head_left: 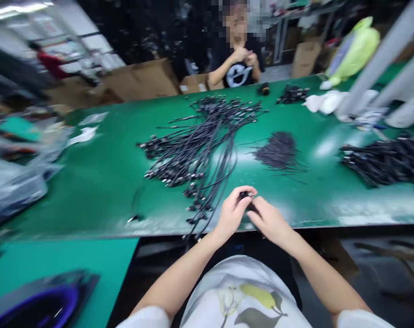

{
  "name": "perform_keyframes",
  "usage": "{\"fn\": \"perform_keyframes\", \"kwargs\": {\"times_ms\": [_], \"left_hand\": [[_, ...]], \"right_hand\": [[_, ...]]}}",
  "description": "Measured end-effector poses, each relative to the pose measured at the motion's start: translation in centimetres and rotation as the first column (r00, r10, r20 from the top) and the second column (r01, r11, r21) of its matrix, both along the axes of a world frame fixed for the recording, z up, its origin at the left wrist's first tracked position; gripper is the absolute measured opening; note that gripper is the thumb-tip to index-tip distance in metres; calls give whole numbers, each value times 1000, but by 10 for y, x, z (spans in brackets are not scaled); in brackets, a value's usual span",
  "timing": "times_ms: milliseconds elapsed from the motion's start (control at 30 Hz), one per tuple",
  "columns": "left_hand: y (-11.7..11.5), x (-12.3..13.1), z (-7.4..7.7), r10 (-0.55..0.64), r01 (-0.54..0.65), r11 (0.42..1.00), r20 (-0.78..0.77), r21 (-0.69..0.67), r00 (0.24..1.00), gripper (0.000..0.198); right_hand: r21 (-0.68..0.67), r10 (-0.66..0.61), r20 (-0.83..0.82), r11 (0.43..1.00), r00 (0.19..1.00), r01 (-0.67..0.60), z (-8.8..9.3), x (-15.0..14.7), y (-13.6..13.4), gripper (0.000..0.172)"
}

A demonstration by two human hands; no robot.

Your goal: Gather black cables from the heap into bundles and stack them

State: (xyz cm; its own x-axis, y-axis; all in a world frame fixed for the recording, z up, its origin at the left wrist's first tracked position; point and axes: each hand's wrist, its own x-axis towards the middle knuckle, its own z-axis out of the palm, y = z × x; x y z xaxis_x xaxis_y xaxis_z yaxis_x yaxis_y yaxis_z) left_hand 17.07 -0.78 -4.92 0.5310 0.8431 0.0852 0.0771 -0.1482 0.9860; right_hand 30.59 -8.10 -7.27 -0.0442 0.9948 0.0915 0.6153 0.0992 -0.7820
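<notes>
My left hand (233, 210) and my right hand (268, 220) meet at the near edge of the green table (100, 177). Both pinch a small black cable piece (245, 196) between their fingertips. Just beyond my hands lies a large spread of black cables with metal connectors (196, 146), some strands trailing over the table edge beside my left wrist. A bundle of thin black ties (278, 150) lies to the right of the cables.
Another heap of black cables (384, 159) sits at the right. A person in a black shirt (239, 64) sits across the table. Cardboard boxes (141, 79) stand behind, white cloth (326, 101) at the far right, plastic bags (18, 182) at the left.
</notes>
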Motion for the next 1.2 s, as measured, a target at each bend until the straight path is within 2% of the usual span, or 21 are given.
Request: {"fn": "perform_keyframes", "kwargs": {"times_ms": [67, 167, 300, 367, 433, 467, 500, 533, 633, 700, 767, 833, 933, 1000, 1067, 1100, 1133, 1200], "left_hand": [[-9, 11, -5, 25, -10, 988, -97, 151, 995, 22], [-11, 21, -11, 49, 23, 915, -168, 402, 985, 25], [-1, 21, -6, -42, 247, 728, -319, 640, 947, 34], [6, 18, -1, -122, 361, 636, -372, 683, 920, 31], [9, 15, 3, -207, 434, 588, -392, 683, 896, 29], [10, 14, 4, -237, 451, 595, -392, 665, 889, 29], [8, 14, 4, -251, 452, 630, -385, 632, 888, 30], [6, 14, 3, -246, 430, 688, -370, 584, 896, 30], [-9, 20, -1, -137, 251, 873, -282, 418, 950, 29], [-19, 26, -4, -49, 120, 922, -195, 368, 979, 28], [-25, 33, -6, 4, 47, 925, -132, 376, 991, 26], [-27, 39, -7, -1, 48, 902, -109, 429, 994, 26], [-28, 43, -7, -92, 135, 820, -104, 556, 990, 30], [-27, 40, -5, -165, 224, 778, -153, 587, 974, 35], [-22, 29, -4, -196, 312, 764, -257, 565, 946, 43], [-17, 20, -5, -169, 324, 765, -312, 556, 935, 47], [-11, 8, -7, -111, 312, 766, -362, 563, 926, 50], [4, -22, -20, 85, 223, 756, -429, 616, 899, 50]], "right_hand": [[16, -116, 82, 993, 990, 115, -3, 1, 0, 31], [60, -229, 208, 973, 951, 221, -9, 9, -1, 29], [117, -192, 300, 979, 934, 164, -8, 19, -14, 25], [139, -156, 319, 983, 935, 117, -4, 19, -21, 25], [157, -132, 337, 984, 932, 83, -1, 16, -26, 28], [164, -125, 351, 984, 928, 71, 0, 15, -27, 31], [170, -121, 367, 984, 922, 62, -1, 13, -28, 36], [172, -121, 386, 983, 915, 57, -1, 12, -28, 40], [170, -133, 438, 983, 889, 64, -7, 10, -24, 47], [160, -157, 459, 983, 875, 92, -12, 10, -20, 40], [144, -180, 468, 981, 865, 126, -14, 9, -17, 30], [122, -184, 469, 982, 864, 143, -15, 6, -16, 23], [86, -152, 469, 988, 870, 127, -16, 1, -19, 19], [60, -139, 482, 990, 865, 126, -16, 9, -23, 20], [37, -192, 518, 979, 834, 202, -11, 40, -25, 24], [33, -251, 545, 960, 800, 278, -5, 66, -26, 27], [41, -331, 577, 925, 747, 378, 4, 100, -26, 28], [103, -499, 639, 810, 585, 578, 31, 182, -30, 29]]}}
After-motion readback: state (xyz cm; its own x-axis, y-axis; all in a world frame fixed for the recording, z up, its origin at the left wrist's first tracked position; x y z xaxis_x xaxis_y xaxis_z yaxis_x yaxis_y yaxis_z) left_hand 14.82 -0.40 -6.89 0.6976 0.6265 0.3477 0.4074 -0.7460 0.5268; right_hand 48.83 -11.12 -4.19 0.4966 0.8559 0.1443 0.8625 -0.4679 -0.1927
